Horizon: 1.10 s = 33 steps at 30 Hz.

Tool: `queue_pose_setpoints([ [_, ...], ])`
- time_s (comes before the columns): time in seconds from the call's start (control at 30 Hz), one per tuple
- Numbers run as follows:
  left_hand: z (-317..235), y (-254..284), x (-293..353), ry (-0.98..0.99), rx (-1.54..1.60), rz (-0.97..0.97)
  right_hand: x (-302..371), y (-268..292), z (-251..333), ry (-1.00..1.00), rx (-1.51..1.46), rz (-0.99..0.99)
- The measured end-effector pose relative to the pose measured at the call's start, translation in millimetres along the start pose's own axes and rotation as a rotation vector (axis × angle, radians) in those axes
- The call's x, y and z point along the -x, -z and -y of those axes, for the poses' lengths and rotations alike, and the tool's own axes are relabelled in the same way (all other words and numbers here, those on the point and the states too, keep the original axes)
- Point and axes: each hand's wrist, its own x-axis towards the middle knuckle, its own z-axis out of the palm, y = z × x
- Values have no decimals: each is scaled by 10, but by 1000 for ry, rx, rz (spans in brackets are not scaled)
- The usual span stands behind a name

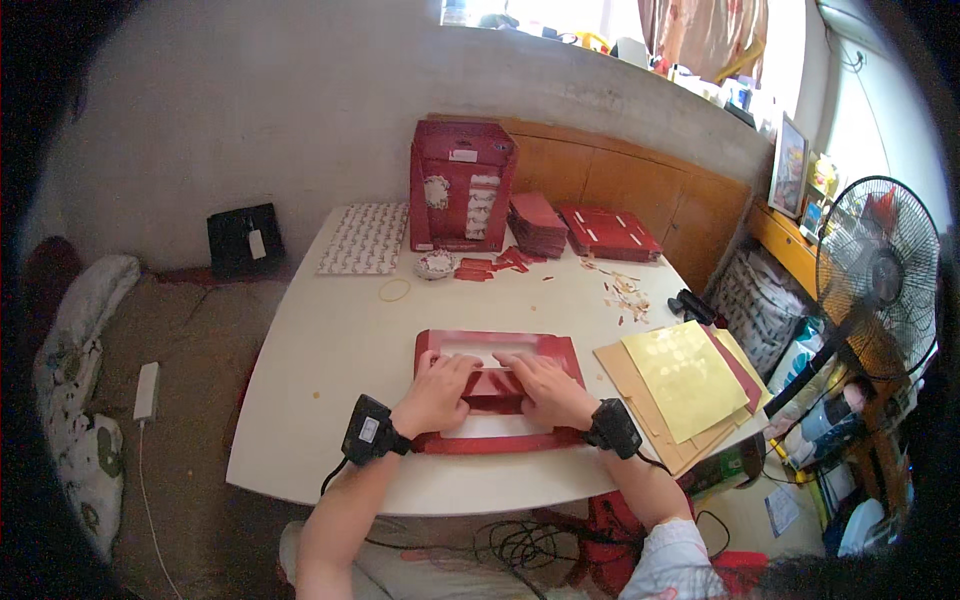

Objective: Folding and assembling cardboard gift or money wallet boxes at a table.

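Observation:
A red cardboard piece [500, 443] with white panels lies flat at the near middle of the white table. Dark red folded flaps show at its centre, between my hands. My left hand [438, 393] bears on its left half, fingers bent and pressed together around the edge of a white strip. From the other side my right hand [550, 390] grips the same strip, its fingertips a short way from the left ones. The undersides of both hands and what the thumbs touch are partly hidden. Each wrist wears a black strapped device.
An upright red display box [462, 135] stands at the back, beside stacked red cards [538, 225] and a patterned sheet [362, 240]. Yellow and brown sheets [685, 380] overlap the right edge. Paper scraps [625, 295] lie behind them. A black fan [880, 280] stands at far right.

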Motion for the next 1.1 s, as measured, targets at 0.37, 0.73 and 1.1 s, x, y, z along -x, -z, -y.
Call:
queue_pose_setpoints([
  [0.37,-79,36,-63,44,12,160,-22,18,4,50,-161,12],
  [0.73,-87,8,-24,8,2,85,-32,-50,32,44,-186,-54],
  [1.1,-45,-23,2,-48,223,-28,1,-57,-63,101,-122,14],
])
